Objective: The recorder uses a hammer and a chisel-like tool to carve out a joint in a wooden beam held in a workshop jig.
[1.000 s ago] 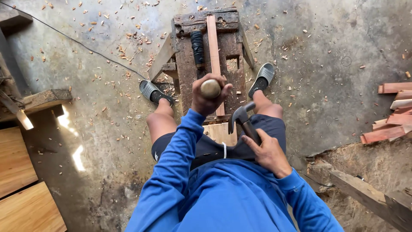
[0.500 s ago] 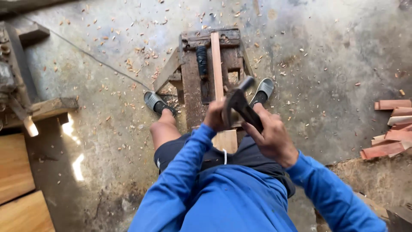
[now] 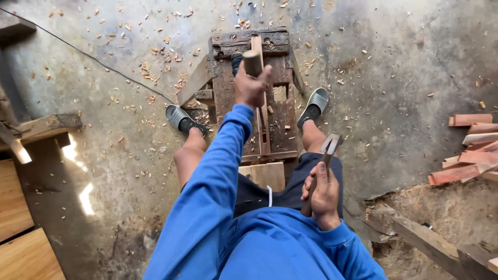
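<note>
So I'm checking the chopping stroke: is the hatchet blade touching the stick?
Apart. In the head view the hatchet in the right hand sits beside the knee, while the left hand holds the stick over the bench.

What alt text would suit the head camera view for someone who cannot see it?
Seen from above, a seated person in blue sleeves grips a short wooden piece in the left hand over a worn wooden workbench, while the right hand holds a hammer by the thigh. Wood shavings litter the concrete floor.
</note>
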